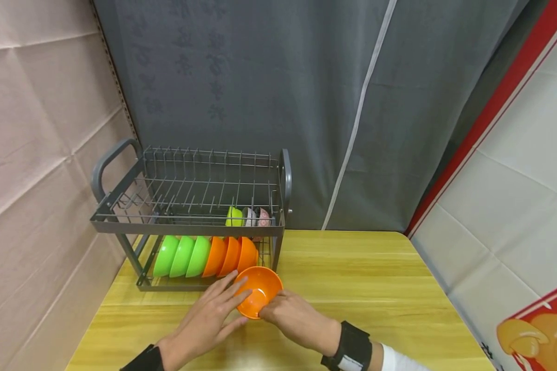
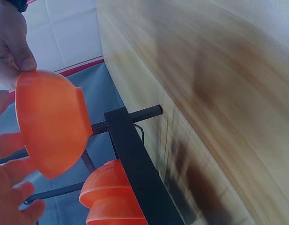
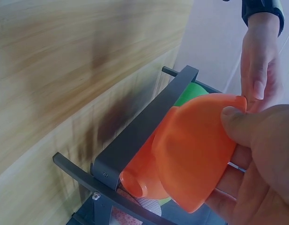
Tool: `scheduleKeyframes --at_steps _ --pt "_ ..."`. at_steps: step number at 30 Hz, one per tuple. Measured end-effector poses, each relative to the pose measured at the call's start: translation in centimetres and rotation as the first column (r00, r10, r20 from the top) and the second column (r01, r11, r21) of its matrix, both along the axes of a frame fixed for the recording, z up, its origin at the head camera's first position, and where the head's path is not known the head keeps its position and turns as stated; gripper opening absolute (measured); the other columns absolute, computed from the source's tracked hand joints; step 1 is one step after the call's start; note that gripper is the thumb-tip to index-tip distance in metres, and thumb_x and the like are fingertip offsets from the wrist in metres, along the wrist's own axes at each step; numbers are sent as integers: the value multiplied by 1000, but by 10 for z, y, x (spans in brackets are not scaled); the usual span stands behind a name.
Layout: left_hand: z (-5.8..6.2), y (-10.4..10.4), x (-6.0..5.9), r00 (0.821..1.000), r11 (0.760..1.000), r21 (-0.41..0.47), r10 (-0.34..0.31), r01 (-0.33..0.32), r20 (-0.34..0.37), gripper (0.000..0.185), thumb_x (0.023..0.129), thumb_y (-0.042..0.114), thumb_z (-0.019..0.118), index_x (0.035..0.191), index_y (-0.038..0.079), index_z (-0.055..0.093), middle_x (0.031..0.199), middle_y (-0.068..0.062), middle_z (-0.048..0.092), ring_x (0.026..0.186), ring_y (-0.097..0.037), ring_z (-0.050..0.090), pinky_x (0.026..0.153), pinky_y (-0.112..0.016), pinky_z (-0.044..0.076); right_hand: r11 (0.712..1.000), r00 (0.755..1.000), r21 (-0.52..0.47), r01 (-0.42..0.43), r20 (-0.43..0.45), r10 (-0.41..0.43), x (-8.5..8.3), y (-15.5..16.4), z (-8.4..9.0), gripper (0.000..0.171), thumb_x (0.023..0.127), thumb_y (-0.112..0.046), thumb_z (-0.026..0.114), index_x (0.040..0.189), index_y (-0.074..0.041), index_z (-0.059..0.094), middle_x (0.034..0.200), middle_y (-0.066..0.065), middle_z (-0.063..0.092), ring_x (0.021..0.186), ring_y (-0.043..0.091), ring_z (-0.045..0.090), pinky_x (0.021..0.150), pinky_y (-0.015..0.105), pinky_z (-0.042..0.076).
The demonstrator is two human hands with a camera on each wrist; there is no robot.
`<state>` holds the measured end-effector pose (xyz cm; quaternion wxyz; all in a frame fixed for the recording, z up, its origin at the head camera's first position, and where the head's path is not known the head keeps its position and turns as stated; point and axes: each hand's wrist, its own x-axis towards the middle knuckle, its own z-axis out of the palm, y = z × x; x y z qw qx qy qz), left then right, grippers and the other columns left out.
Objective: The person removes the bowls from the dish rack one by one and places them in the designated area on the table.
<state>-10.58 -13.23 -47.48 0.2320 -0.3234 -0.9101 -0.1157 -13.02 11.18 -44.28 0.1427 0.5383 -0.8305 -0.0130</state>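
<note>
A wooden counter (image 1: 353, 288) carries a grey two-tier dish rack (image 1: 190, 216) just beyond the fingers, its lower tier lined with green bowls (image 1: 182, 256) and orange bowls (image 1: 232, 255). Both hands hold one tilted orange bowl (image 1: 258, 291) before the rack: right hand (image 1: 297, 319) pinching its rim, left hand (image 1: 204, 324) with straight fingers (image 1: 234, 288) against its side.

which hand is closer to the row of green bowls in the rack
Left. The left hand touches the near-left side of the held orange bowl, just in front of the green bowls. The right hand grips that bowl's right rim, farther off.
</note>
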Motion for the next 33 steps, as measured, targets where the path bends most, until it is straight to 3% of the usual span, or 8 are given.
scheduleKeyframes --at_steps 3,7,15,20,25,33 --pt "0 0 0 1000 1000 -9 7 -7 5 63 87 48 74 142 21 60 157 -9 48 145 -33 44 129 -37 18 1000 1000 -7 -1 12 1 1 1 0 16 87 -15 73 81 -27 63 70 -19 60 66 -4 50 70 13 39" --pt "1 1 -2 1000 999 -34 -3 3 -1 69 89 52 70 148 21 53 160 -9 44 146 -35 42 128 -25 -14 1000 1000 -16 -7 14 8 1 4 -1 14 86 -16 74 82 -26 65 72 -20 63 66 -5 50 68 11 38" --pt "1 0 -4 1000 997 -68 -26 26 -7 72 97 61 53 156 22 41 162 -5 41 148 -36 39 128 -27 -17 1000 1000 -11 -9 30 9 1 12 -3 12 87 -16 73 87 -25 67 79 -20 68 72 -4 58 75 15 46" --pt "1 0 -5 999 994 -102 -44 43 -5 71 100 64 42 159 24 36 165 -5 35 150 -35 37 128 -29 -17 1000 999 -22 5 53 -4 0 17 -3 12 87 -17 73 82 -25 65 75 -19 65 69 -5 54 72 13 43" --pt "-1 2 -6 998 990 -125 -60 59 -1 71 100 64 41 159 25 34 166 -5 33 150 -34 37 128 -29 -18 999 999 -27 25 45 -24 2 23 -4 17 85 -18 74 77 -25 61 68 -18 58 64 -5 48 68 11 36" --pt "-4 1 -6 998 989 -136 -53 56 21 72 99 64 46 160 27 33 165 -8 34 151 -33 36 127 -28 -20 998 997 -24 57 61 -55 2 34 -8 16 85 -18 74 78 -25 61 71 -18 63 67 -4 53 70 14 42"
